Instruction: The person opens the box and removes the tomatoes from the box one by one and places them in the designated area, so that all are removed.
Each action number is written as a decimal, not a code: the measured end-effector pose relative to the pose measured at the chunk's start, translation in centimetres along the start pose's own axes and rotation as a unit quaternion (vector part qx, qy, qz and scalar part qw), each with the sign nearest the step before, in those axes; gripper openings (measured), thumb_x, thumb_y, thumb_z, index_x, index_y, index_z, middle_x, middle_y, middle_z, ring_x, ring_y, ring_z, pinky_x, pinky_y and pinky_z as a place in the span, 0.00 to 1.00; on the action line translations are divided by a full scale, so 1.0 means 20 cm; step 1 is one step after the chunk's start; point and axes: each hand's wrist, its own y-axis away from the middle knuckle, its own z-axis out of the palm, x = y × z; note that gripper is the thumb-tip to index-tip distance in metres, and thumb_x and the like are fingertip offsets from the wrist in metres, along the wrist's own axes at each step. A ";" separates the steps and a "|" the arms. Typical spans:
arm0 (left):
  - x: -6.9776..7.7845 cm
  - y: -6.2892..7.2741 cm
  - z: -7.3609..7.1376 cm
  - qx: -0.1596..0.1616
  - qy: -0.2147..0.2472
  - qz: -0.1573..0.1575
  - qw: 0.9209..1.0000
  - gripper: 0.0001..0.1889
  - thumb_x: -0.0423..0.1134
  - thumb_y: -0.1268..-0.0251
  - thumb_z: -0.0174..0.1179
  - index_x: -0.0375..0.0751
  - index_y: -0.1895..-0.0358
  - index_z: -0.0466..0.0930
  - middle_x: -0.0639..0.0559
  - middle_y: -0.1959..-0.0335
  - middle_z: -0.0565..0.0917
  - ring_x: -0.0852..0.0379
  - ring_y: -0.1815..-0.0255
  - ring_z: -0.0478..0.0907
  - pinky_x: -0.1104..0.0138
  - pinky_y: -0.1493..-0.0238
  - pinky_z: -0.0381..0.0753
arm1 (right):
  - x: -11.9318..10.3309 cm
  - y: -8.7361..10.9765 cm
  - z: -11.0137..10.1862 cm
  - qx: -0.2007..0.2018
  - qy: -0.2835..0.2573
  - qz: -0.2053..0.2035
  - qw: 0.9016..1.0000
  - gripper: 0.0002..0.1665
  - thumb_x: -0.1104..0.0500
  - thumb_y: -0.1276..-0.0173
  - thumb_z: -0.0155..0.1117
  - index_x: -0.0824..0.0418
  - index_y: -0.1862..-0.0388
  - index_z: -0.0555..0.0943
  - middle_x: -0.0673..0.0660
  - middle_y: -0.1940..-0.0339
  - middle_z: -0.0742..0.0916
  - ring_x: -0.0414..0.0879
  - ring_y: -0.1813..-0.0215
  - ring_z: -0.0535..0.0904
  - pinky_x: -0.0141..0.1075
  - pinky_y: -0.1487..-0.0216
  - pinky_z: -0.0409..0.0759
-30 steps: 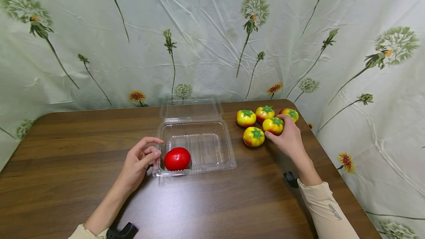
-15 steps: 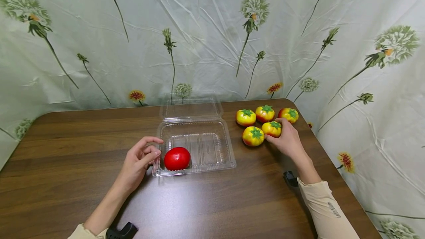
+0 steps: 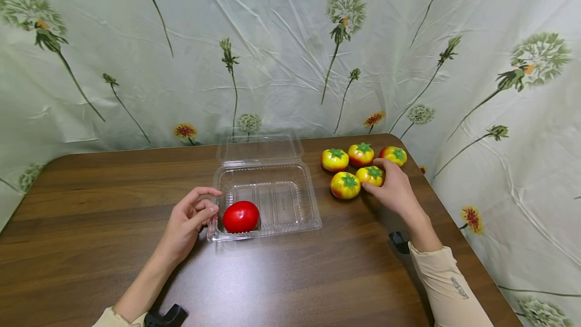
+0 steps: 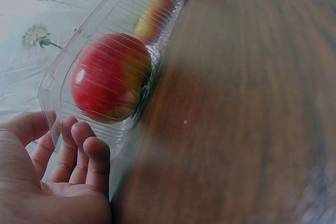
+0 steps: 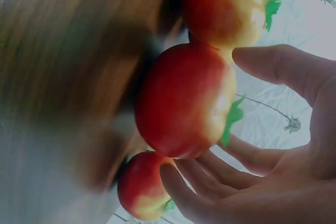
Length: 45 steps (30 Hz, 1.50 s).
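At the right, my right hand (image 3: 395,185) grips a red-and-yellow tomato (image 3: 369,175) with a green star-shaped top. In the right wrist view that tomato (image 5: 184,100) sits between thumb and fingers, low over the table, tilted. Other such tomatoes stand close about it, including one tomato (image 3: 345,185) at its left. A clear plastic clamshell container (image 3: 286,206) lies with its lid (image 3: 260,148) folded back; inside, near its front left corner, is a tomato (image 3: 241,217) red side up. My left hand (image 3: 188,223) touches the container's left rim with loosely bent fingers.
The dark wooden table (image 3: 272,276) reaches a flower-printed curtain (image 3: 281,54) behind and at the right. More tomatoes stand toward the back right corner, among them one tomato (image 3: 335,160). A black wrist device (image 3: 170,314) shows near the left sleeve.
My right hand has moved its tomato slightly left and toward me, tilting it and parting it from the rightmost tomato. The left hand and container have held their place.
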 end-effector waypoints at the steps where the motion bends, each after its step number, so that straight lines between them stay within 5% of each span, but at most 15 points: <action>1: 0.00 0.00 0.00 0.000 0.001 0.000 1.000 0.15 0.21 0.23 0.51 0.34 0.39 0.75 0.54 0.70 0.84 0.58 0.76 0.76 0.70 0.78 0.79 | -0.01 0.00 0.00 0.005 0.000 -0.003 1.000 0.38 0.58 0.33 0.73 0.74 0.30 0.70 0.75 0.33 0.78 0.70 0.32 0.73 0.65 0.28 0.67; 21: 0.00 0.00 0.02 0.004 0.007 -0.001 1.000 0.15 0.21 0.23 0.52 0.32 0.39 0.74 0.54 0.70 0.84 0.57 0.77 0.75 0.69 0.80 0.77 | -0.09 0.04 -0.02 0.133 -0.031 -0.014 0.991 0.27 0.66 0.37 0.67 0.69 0.38 0.80 0.70 0.42 0.84 0.66 0.39 0.79 0.60 0.35 0.74; 45: 0.01 0.00 0.02 0.015 -0.011 -0.002 1.000 0.15 0.21 0.23 0.53 0.28 0.38 0.73 0.49 0.70 0.84 0.56 0.76 0.75 0.69 0.76 0.78 | -0.24 0.01 0.08 0.095 -0.075 -0.061 0.991 0.26 0.66 0.34 0.70 0.66 0.37 0.80 0.64 0.38 0.84 0.61 0.35 0.79 0.56 0.31 0.77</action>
